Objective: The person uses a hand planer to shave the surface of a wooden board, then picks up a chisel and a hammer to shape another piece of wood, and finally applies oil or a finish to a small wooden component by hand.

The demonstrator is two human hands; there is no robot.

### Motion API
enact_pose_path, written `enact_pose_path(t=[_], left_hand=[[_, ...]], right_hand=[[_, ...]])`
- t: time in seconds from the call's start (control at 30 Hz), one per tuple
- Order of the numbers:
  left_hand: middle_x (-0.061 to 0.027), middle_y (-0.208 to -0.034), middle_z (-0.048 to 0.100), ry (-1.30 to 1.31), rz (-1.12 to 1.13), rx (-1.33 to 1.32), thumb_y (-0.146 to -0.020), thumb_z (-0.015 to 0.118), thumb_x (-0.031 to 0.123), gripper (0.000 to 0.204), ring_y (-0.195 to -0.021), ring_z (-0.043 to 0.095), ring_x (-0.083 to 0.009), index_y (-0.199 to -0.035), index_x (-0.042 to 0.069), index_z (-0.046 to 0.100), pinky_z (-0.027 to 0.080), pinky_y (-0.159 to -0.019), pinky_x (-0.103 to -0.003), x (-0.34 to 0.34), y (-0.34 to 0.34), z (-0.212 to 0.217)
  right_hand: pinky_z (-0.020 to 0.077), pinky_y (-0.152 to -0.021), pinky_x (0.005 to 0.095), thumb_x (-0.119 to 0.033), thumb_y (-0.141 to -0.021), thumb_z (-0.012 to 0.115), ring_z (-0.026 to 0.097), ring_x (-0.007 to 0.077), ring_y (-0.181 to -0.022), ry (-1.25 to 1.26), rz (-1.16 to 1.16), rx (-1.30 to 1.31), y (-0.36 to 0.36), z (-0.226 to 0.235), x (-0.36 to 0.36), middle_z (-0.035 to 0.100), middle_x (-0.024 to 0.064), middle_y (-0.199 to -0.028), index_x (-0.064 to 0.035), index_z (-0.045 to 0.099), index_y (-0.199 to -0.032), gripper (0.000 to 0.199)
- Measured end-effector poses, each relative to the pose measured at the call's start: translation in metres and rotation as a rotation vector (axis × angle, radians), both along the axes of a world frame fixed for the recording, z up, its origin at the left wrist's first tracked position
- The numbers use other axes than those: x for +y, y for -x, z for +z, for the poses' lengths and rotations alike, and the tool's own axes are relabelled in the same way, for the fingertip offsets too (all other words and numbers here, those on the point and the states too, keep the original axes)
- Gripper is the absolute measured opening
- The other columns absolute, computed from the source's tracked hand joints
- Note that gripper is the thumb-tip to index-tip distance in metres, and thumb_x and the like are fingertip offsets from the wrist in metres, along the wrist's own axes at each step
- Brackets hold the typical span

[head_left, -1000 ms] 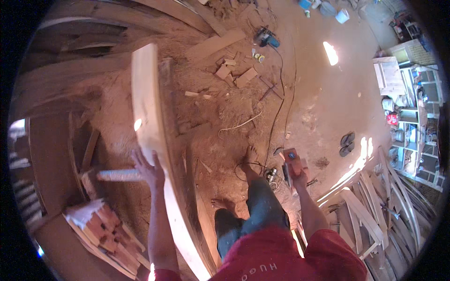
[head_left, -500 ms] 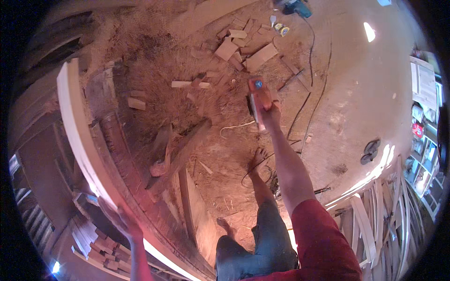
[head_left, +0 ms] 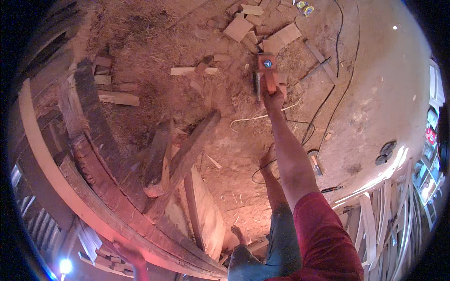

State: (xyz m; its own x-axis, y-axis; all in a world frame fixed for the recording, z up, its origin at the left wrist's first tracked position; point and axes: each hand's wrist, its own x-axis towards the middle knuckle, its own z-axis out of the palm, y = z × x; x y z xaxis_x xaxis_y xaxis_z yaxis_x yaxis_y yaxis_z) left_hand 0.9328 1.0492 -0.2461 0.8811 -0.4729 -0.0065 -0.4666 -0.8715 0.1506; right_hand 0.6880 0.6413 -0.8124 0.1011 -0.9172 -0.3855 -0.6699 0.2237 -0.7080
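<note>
Up at twelve o'clock my right hand (head_left: 273,99) is clamped round the orange power planer (head_left: 267,75); at seven o'clock my left hand (head_left: 129,255) grips the long curved plank (head_left: 42,159). That black cable (head_left: 328,100) trailing near my feet could snag and jerk the tool.

Dim overall, washed in a warm reddish-orange cast. Brightest along the sunlit strip of floor (head_left: 375,180) at right, blown out to near white beside the stacked curved slats (head_left: 375,225). Small hard glare from a lamp (head_left: 65,266) at lower left of that strip, far across the frame. Deep shadow under the long curved wooden beam (head_left: 42,154) and behind it. Heavy fisheye bending: beam and slats bowed toward the rim, black vignette all round. Soft, grainy detail throughout; sawdust floor smeared, right hand (head_left: 273,99) on the orange power tool (head_left: 266,72) fairly sharp, left hand (head_left: 129,256) murky near the rim.
</note>
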Motion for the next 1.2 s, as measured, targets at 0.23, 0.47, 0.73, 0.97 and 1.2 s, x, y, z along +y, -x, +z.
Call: enact_pose_path(t=[0.23,0.47,0.73,0.97,1.2], left_hand=[[-0.0268,-0.156,0.025,-0.003,-0.042,-0.008,-0.102,0.04,0.046,0.07,-0.144,0.027,-0.0412,-0.15,-0.004,0.028,0.026,-0.115,-0.052,-0.012,-0.002,-0.017],[-0.0273,-0.155,0.027,-0.029,-0.092,-0.068,-0.102,0.041,0.046,0.07,-0.143,0.03,-0.0421,-0.149,-0.004,0.03,0.029,-0.113,-0.053,-0.019,-0.008,-0.011],[-0.0278,-0.154,0.029,0.031,-0.135,-0.214,-0.101,0.042,0.046,0.069,-0.141,0.033,-0.0431,-0.148,-0.004,0.033,0.033,-0.111,-0.054,-0.03,-0.01,0.014],[-0.028,-0.15,0.036,-0.213,-0.169,-0.094,-0.101,0.044,0.047,0.069,-0.137,0.036,-0.0472,-0.149,0.0,0.032,0.04,-0.104,-0.063,-0.096,0.045,0.041],[-0.0272,-0.152,0.034,-0.3,0.103,0.11,-0.098,0.043,0.055,0.076,-0.139,0.036,-0.0453,-0.15,0.002,0.029,0.036,-0.102,-0.069,-0.12,0.042,0.102]], right_hand=[[0.0538,-0.07,0.0401,-0.041,-0.082,0.073,0.072,0.028,-0.081,0.037,0.012,0.128,0.017,-0.031,-0.006,0.073,0.0179,-0.087,-0.0011,0.069,-0.104,0.045],[0.0529,-0.082,0.0471,-0.038,-0.077,0.074,0.068,0.0406,-0.092,0.004,0.162,0.244,-0.013,0.041,-0.012,0.071,0.0231,-0.094,-0.0011,0.065,-0.111,0.051],[0.0461,-0.096,0.0454,-0.031,-0.085,0.068,0.054,0.0391,-0.114,-0.284,0.383,0.244,0.157,0.234,0.143,0.058,0.0253,-0.121,0.0005,0.053,-0.128,0.055],[0.0564,-0.08,0.0444,-0.045,-0.081,0.07,0.07,0.0362,-0.088,-0.076,0.511,0.356,0.535,0.409,0.214,0.072,0.0194,-0.091,-0.0065,0.071,-0.096,0.041],[0.0583,-0.06,0.0375,-0.029,-0.077,0.075,0.07,0.024,-0.063,-0.039,-0.207,0.54,0.602,0.492,0.112,0.072,0.0113,-0.081,-0.0046,0.071,-0.099,0.033]])
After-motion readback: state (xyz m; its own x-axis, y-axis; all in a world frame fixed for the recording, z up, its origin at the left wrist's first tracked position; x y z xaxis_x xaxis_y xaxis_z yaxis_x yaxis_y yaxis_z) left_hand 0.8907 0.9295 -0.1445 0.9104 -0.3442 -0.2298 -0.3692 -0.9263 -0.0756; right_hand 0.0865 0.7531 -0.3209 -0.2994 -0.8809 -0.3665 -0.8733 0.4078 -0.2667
